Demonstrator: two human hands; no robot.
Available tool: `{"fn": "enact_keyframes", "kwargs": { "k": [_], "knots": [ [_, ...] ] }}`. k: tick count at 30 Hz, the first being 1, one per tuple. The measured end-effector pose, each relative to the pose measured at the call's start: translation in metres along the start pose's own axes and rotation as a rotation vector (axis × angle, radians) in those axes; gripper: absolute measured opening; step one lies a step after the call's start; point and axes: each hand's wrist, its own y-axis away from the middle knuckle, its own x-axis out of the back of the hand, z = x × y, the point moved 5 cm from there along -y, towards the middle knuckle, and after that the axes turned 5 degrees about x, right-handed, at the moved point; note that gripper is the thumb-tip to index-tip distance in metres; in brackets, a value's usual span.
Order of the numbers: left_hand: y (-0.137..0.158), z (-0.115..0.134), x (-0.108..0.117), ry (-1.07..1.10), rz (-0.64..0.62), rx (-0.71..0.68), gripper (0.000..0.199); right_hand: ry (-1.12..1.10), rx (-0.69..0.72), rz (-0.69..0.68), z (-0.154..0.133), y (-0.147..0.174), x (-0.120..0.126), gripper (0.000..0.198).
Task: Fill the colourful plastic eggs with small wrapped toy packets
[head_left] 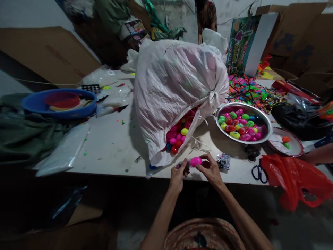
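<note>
Near the table's front edge, a bright pink plastic egg [195,161] is between my two hands. My right hand [212,171] pinches its right end between thumb and fingers. My left hand [178,176] is closed at the egg's left end around something small and dark purple that I cannot make out. Just behind them, a big white woven sack [179,76] lies with its torn mouth showing several coloured plastic eggs [178,137]. To the right of my right hand lies a small printed packet [224,161].
A metal bowl [218,121] of wrapped eggs, scissors [259,173], a red plastic bag [293,177] and a plate [299,147] are at right. A blue basin [33,106] stands left. A round tub [179,234] is below my arms. Another person [212,17] is behind the sack.
</note>
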Motion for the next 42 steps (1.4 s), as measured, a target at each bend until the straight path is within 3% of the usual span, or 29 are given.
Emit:
{"fn": "enact_keyframes", "kwargs": {
  "k": [5,9,16,23,28,31,33,38,42],
  "knots": [
    [0.004,0.002,-0.006,0.02,-0.083,-0.031,0.026,0.07,0.023,0.079,0.007,0.004,0.001,0.025],
    [0.006,0.001,-0.015,0.101,-0.165,-0.014,0.031,-0.085,-0.071,0.079,0.023,0.007,0.0,0.031],
    [0.004,-0.006,-0.025,0.191,-0.173,0.004,0.025,-0.246,-0.138,0.016,0.029,0.009,-0.003,0.033],
    [0.009,-0.01,-0.035,0.223,-0.191,0.082,0.028,0.077,0.154,0.127,0.015,0.009,0.003,0.027],
    [0.011,-0.012,-0.041,0.244,-0.256,0.24,0.03,0.149,0.199,0.076,0.002,0.006,0.008,0.051],
    [0.013,-0.008,-0.044,0.237,-0.284,0.297,0.03,0.167,0.227,0.04,-0.006,0.006,0.012,0.052],
    [0.014,-0.006,-0.045,0.24,-0.278,0.312,0.028,0.121,0.203,0.036,-0.008,0.005,0.013,0.045],
    [0.013,-0.005,-0.049,0.331,-0.259,0.245,0.026,-0.091,-0.006,0.091,0.003,0.0,0.013,0.032],
    [0.014,-0.009,-0.051,0.385,-0.251,0.194,0.027,-0.152,-0.037,0.106,0.007,-0.001,0.01,0.033]
  ]
}}
